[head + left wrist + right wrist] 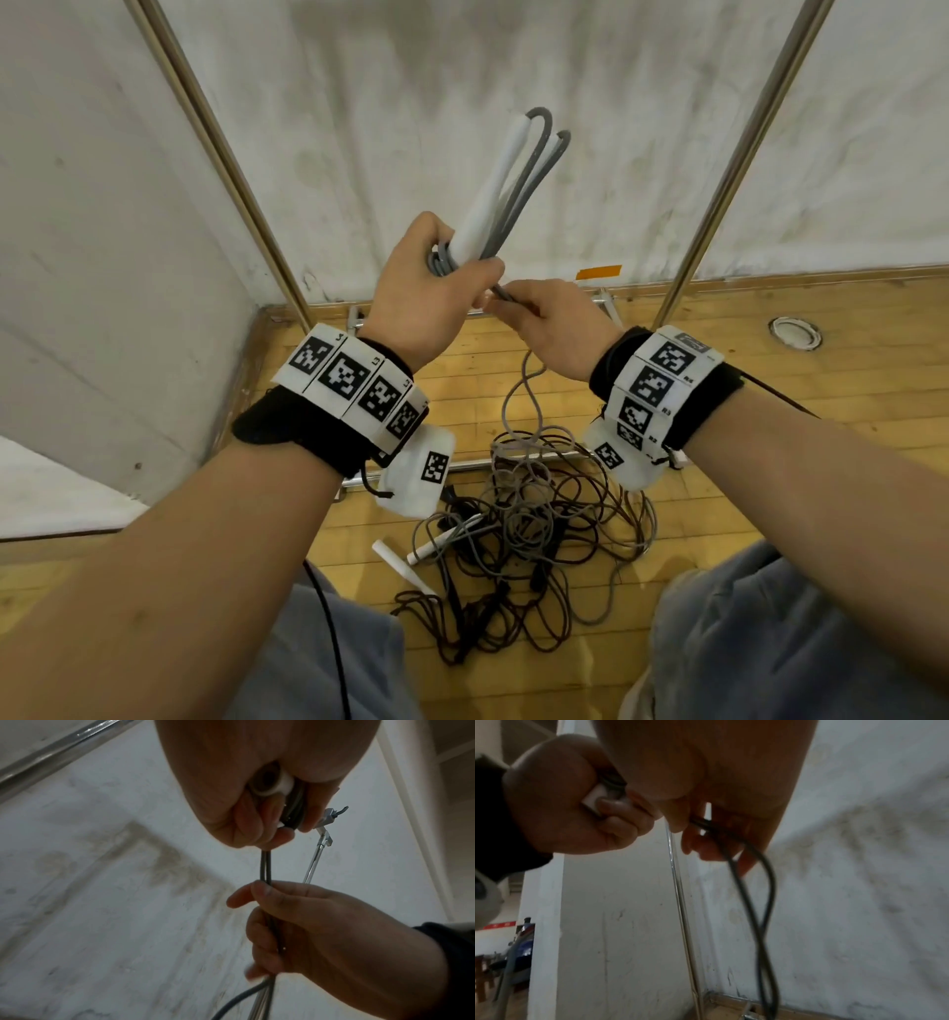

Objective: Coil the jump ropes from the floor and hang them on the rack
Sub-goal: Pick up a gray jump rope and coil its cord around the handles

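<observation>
My left hand [436, 288] grips a bundle of a grey jump rope [518, 205] with two white handles [488, 190] pointing up toward the wall. Folded grey loops stick out beside the handles. My right hand [544, 329] pinches the same rope's doubled grey strand [266, 866] just below the left fist, and the strand trails down to the floor. In the right wrist view the strand [754, 892] hangs as a loop from my right fingers [693, 833]. A tangled pile of grey and dark brown ropes [534, 529] lies on the wooden floor between my knees.
Two metal rack uprights [226, 159] [739, 159] rise against the stained white wall, with the rack's base bars [477, 462] on the floor. A loose white handle [400, 565] lies beside the pile. A round floor fitting [795, 333] sits at the right.
</observation>
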`<act>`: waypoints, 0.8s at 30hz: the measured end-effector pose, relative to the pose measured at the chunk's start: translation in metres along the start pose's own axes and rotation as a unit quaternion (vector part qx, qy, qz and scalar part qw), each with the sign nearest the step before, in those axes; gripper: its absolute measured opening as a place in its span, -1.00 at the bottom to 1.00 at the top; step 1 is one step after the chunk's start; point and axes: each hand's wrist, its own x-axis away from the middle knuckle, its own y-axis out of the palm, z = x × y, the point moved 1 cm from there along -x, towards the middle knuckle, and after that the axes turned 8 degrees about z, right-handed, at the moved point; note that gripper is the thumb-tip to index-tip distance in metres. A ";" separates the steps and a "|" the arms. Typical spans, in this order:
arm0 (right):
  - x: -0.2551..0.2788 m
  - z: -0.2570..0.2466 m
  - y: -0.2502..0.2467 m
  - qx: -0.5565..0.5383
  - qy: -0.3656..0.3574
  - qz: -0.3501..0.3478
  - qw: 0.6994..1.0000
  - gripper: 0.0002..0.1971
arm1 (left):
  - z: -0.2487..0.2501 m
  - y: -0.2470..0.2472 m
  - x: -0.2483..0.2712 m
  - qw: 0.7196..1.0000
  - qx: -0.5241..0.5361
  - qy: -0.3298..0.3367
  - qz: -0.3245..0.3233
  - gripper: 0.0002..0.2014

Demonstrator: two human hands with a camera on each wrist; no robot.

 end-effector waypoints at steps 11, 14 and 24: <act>0.003 -0.014 -0.006 0.015 -0.017 0.040 0.999 -0.70 | -0.019 -0.011 -0.010 0.975 -0.179 0.094 0.094 -0.80; 0.003 -0.018 -0.009 0.018 -0.010 0.041 0.999 -0.64 | -0.027 -0.015 -0.013 0.964 -0.226 0.117 0.082 -0.81; 0.003 -0.004 -0.013 0.054 0.057 -0.037 0.996 -0.58 | -0.055 -0.021 -0.017 0.909 -0.401 0.109 -0.016 -0.73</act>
